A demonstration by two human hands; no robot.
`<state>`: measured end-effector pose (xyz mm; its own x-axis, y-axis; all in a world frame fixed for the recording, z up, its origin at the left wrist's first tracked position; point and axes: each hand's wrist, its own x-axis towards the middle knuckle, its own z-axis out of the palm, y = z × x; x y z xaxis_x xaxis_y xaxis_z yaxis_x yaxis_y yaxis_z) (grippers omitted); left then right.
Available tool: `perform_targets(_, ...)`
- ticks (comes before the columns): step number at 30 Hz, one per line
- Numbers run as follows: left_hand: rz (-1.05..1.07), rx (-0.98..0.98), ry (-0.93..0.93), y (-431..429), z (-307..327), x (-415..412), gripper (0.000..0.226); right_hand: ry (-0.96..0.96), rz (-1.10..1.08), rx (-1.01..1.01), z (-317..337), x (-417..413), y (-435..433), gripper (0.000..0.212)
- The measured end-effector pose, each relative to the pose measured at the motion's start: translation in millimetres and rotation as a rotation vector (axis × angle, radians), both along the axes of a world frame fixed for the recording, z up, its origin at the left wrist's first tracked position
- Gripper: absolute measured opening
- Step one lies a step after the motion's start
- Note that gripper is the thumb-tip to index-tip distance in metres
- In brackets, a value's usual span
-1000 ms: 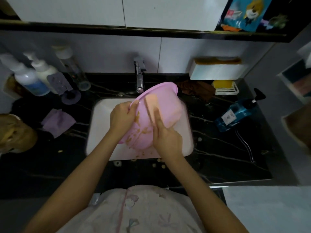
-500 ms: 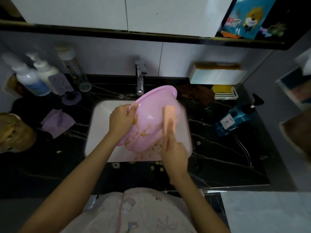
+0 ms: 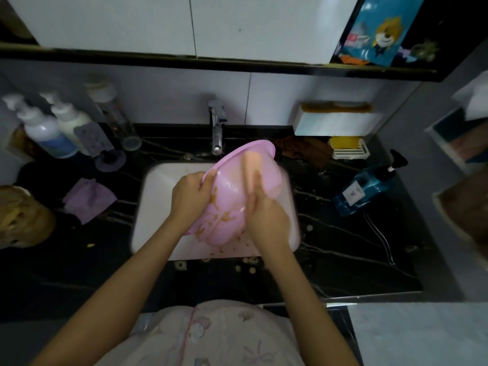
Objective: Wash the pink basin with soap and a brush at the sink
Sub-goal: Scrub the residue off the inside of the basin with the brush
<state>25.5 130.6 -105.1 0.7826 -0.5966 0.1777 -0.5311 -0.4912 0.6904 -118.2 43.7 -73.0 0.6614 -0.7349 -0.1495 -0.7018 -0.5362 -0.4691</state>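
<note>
Head view: pink basin [image 3: 227,188] sits tilted over the white sink [image 3: 158,207], below the faucet [image 3: 217,130]. Left hand [image 3: 188,192] grip clasps the basin's rim. Right hand [image 3: 266,215] grip holds a peach brush [image 3: 249,167] against the basin's surface. Brown residue low down.

A: Countertop [image 3: 343,249] is logged as black stone, veined pale throughout.
B: Confirmed. Back wall [image 3: 171,101] is clad in pale panels; one vertical seam is seen.
A: White cabinet doors [image 3: 118,22] are mounted above, over a dark ledge [image 3: 184,60].
B: Scene is dimly lit. Cabinet fronts are lit brightest. A grey side wall [image 3: 412,154] is seen at right.
</note>
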Motion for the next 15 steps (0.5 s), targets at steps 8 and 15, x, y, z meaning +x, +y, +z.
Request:
perform_targets(8, -0.009, -0.006, -0.017, -3, -1, -6, 0.051, 0.077, 0.132, -0.023, 19, -9, 17, 0.058)
perform_targets(15, -0.009, -0.001, -0.042, -8, 1, -13, 0.056, 0.153, -0.15, 0.057, 23, 1, -38, 0.05)
